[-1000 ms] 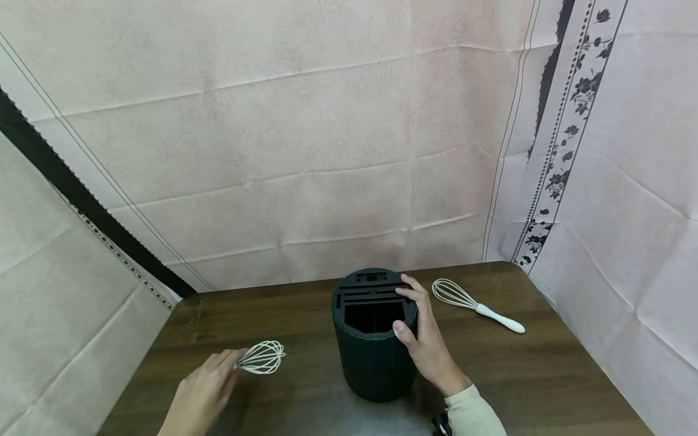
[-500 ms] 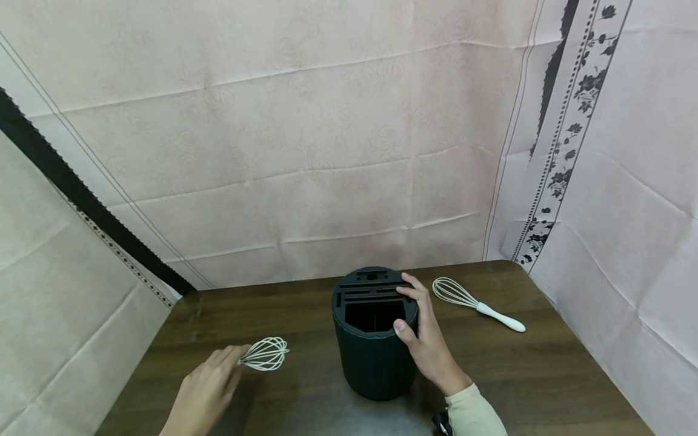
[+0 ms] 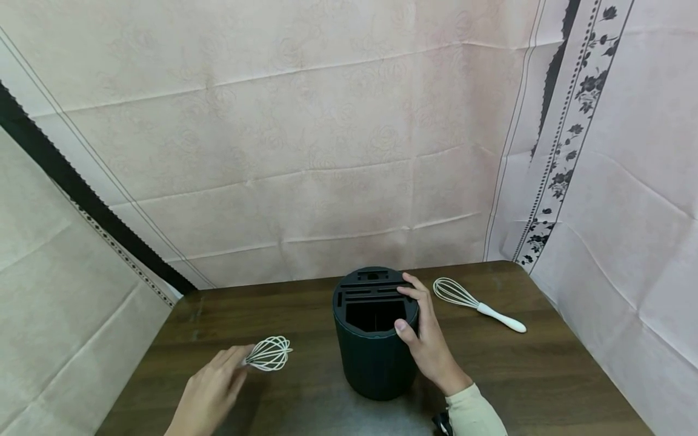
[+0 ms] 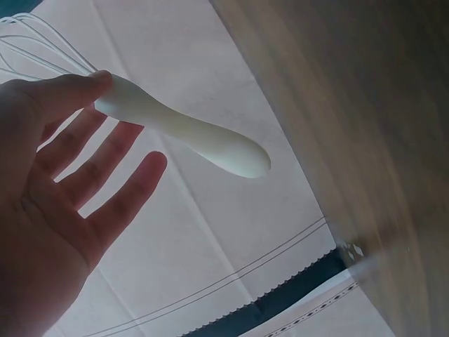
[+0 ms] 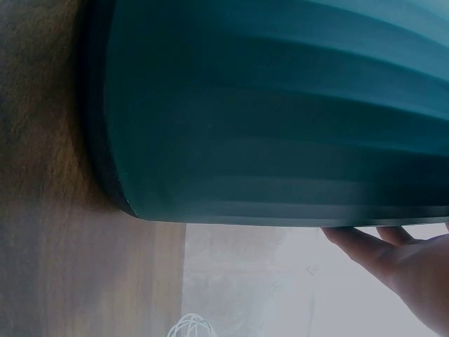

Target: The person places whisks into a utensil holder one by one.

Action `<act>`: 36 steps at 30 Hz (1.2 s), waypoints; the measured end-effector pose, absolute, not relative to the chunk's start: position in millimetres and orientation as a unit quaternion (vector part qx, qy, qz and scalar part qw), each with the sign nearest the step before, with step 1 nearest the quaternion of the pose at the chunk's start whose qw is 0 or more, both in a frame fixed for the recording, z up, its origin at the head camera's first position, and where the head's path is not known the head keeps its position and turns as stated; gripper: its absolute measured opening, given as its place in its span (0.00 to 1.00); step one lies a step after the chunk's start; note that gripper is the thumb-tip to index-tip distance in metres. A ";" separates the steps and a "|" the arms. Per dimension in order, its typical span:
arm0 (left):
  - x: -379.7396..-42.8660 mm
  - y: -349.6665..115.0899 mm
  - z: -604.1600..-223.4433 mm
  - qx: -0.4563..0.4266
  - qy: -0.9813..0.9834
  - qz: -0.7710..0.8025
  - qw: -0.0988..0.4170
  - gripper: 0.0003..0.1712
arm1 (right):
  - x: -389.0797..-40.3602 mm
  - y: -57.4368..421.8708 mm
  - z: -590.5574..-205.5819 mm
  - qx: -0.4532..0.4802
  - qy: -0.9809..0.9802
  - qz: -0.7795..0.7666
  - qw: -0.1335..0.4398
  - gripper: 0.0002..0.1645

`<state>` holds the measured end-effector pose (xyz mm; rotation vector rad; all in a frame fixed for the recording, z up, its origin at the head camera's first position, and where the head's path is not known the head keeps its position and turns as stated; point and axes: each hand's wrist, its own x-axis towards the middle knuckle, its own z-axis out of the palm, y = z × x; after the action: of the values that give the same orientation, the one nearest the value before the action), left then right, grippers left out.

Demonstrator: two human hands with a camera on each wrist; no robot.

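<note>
My left hand (image 3: 211, 383) pinches a white whisk (image 3: 269, 353) between thumb and fingers, above the left part of the table. Its wire loops point toward the holder in the head view. The left wrist view shows the whisk's smooth handle (image 4: 203, 140) sticking out past the fingers, the thumb near where handle and wires join. A dark green round utensil holder (image 3: 375, 370) stands upright, with slots and a square opening in its top. On its right side my right hand (image 3: 432, 348) grips the upper rim, thumb over the edge; the ribbed wall fills the right wrist view.
A second white whisk (image 3: 477, 306) lies on the brown wooden table (image 3: 545, 375), right of the holder, its handle pointing right. Pale patterned cloth (image 3: 305, 151) hangs behind the table and along both sides.
My left hand has shifted slightly right and away from me with the whisk, closer to the utensil holder. The right hand and the holder stay practically in place.
</note>
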<state>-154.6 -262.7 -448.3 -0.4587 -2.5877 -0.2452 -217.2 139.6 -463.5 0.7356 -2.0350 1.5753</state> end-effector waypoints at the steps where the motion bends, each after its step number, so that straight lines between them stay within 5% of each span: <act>1: -154.3 -261.7 -447.4 -0.167 -0.950 -0.093 0.247 0.29 | -217.2 139.6 -463.6 0.268 -0.740 0.572 0.231 0.31; 36: -159.0 -225.4 -440.2 -0.210 -0.900 -0.179 0.337 0.29 | -215.7 140.5 -462.1 0.268 -0.742 0.572 0.225 0.30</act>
<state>-159.0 -225.4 -440.2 -0.5475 -2.3474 -0.4664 -215.7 140.5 -462.1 0.7401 -2.0473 1.5769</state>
